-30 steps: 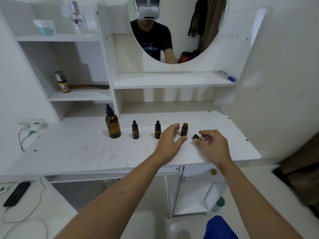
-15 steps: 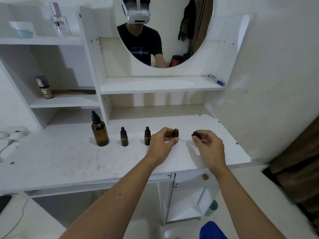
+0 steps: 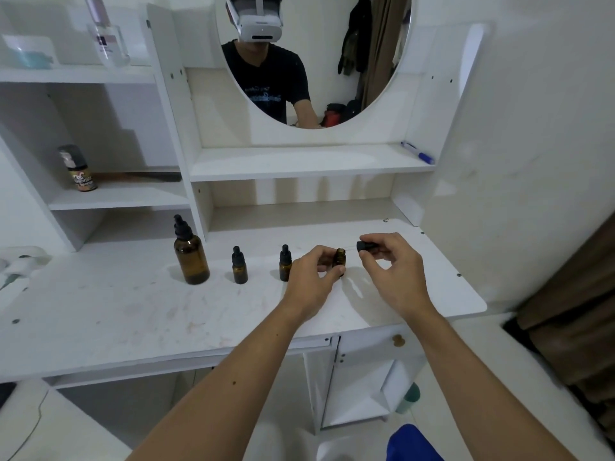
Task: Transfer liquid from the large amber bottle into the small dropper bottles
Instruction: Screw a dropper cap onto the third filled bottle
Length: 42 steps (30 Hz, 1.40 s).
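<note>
The left hand (image 3: 311, 281) is gripping the open small amber bottle (image 3: 339, 261), w/ the thumb across the front near the base and the other fingers (image 3: 324, 252) curling round its left side; the bottle is standing upright on the white counter (image 3: 133, 311), mouth uncovered, poking up above the thumb. The right hand (image 3: 391, 271) is hovering just right of it, above the counter, fingers pinching the black dropper cap (image 3: 363, 245) at the tips; the cap is sticking out to the left twd the bottle mouth, a bit higher than it, not touching. Can't tell if a glass pipette is hanging from the cap.

Left of the held bottle, 2 more small dropper bottles are standing capped: one (image 3: 285, 263) just beside the left hand's knuckles, the other (image 3: 239, 270) further left. The large amber bottle (image 3: 190, 254), black dropper top on, is standing at the far left of the row, near the shelf upright.
</note>
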Tool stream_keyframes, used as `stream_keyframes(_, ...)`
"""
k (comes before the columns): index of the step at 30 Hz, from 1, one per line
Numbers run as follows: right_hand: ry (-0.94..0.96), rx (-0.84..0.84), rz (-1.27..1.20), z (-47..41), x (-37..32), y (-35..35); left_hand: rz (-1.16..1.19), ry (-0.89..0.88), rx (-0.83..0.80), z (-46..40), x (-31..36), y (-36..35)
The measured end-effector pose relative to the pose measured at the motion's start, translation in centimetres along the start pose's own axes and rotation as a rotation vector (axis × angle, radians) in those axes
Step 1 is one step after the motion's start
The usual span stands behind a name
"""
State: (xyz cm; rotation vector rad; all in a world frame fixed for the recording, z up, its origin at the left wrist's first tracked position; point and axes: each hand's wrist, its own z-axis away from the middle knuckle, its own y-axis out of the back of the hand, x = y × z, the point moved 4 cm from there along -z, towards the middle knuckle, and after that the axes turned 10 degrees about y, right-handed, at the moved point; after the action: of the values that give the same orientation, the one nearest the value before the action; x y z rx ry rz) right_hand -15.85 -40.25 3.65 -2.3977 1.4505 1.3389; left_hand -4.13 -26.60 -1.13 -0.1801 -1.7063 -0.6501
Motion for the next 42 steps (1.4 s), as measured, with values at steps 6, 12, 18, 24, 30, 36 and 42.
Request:
stream_keyframes(6,0.112,-0.164,0.094,-2.1,-1.3,-0.2,0.021,-0.005,0.0,-0.1,-0.1,-0.1)
stream_keyframes(12,0.09,-0.329,0.079,-3.9,-1.5,-1.1,0.035,-0.005,-0.009,-0.1,0.0,-0.1)
stream_keyframes(18,0.049,-0.395,0.092,-3.4,-0.2,-2.1,0.033,0.015,-0.019,-0.2,-0.2,-0.1)
stream_keyframes(24,-0.036,-0.34,0.076,-3.3,0.7,-2.5,0.032,0.005,-0.018,-0.2,-0.2,-0.2)
stream_keyframes(30,-0.001,-0.298,0.09,-2.7,0.5,-2.8,0.026,0.02,-0.01,-0.3,-0.3,-0.3)
stream_keyframes(36,-0.058,-0.27,0.134,-2.4,1.0,-2.9,0.034,0.019,-0.017,-0.3,-0.3,-0.3)
stream_keyframes(42,-0.031,-0.265,0.106,-2.3,0.8,-2.2,0.023,0.013,-0.01,-0.1,-0.1,-0.2)
